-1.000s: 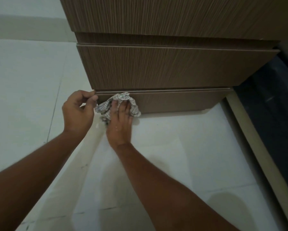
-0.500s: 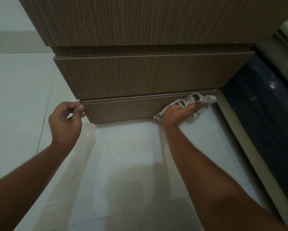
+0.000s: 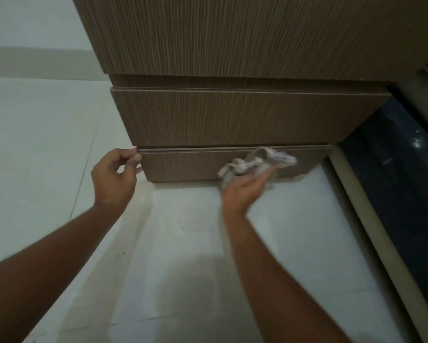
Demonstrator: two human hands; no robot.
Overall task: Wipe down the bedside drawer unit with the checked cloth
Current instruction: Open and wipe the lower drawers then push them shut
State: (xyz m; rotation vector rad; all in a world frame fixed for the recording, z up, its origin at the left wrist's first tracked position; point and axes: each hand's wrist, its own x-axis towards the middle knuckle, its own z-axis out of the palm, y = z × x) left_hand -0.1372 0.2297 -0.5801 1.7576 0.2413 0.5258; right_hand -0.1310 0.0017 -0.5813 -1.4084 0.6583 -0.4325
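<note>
The bedside drawer unit (image 3: 232, 120) stands on a pale tiled floor (image 3: 47, 144), its brown wood-grain fronts stepping back towards the bottom; the bottom drawer front (image 3: 183, 167) is the lowest and narrowest band, just above the floor; the left hand (image 3: 114, 177) is at the left end of that front, its fingers curled, the fingertips on the top left corner and the thumb against the left edge just below, so it pinches the end of the front; the right hand (image 3: 245, 189) is towards the right end of the same front, blurred, and grips the checked cloth (image 3: 257, 162), which is crumpled into a loose bunch; the cloth lies against the face of the bottom drawer front near its top edge, with a fold hanging down beside the wrist at the left; the fingers themselves are mostly hidden under the fabric; both forearms reach in from the near edge of the floor; to the right of the unit runs a dark glossy surface (image 3: 393, 169), bordered by a pale strip (image 3: 356, 206) that meets the floor
</note>
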